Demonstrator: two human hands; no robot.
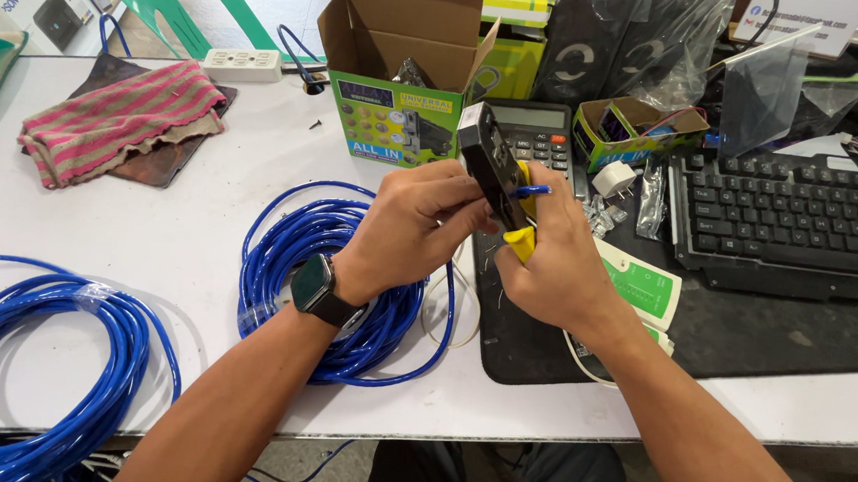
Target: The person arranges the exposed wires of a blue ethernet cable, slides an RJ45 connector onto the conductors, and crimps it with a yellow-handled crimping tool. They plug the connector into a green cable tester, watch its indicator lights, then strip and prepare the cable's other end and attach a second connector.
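A: Start at the hands. What's held?

B: Crimper (493, 170), black body, yellow handles, raised over the black mat (741, 335). Right hand (557, 264) clenched round the handles. Left hand (415, 225) pinches a blue cable end (529, 190) going into the tool head, fingers closed on it. Watch (315, 286) on the left wrist.

A: Containers?

B: Open green box (397, 120) just behind the hands, flaps up, something dark inside, can't tell what. Small open box (634, 130) to its right holds a dark part and thin wires. Clear bag (653, 200) near the keyboard (788, 218), contents too small to tell.

A: Rest of the table?

B: Calculator (539, 139) behind the crimper. Cable tester (639, 289) under the right hand, white and green. Blue coil (333, 275) under the left forearm, second coil (54, 367) hanging over the near-left edge. Striped cloth (124, 118) far left, power strip (241, 64) at the back.

A: Open room?

B: Bare white table (182, 226) between cloth and coils. Right side crowded to the back edge. Near edge runs under both forearms.
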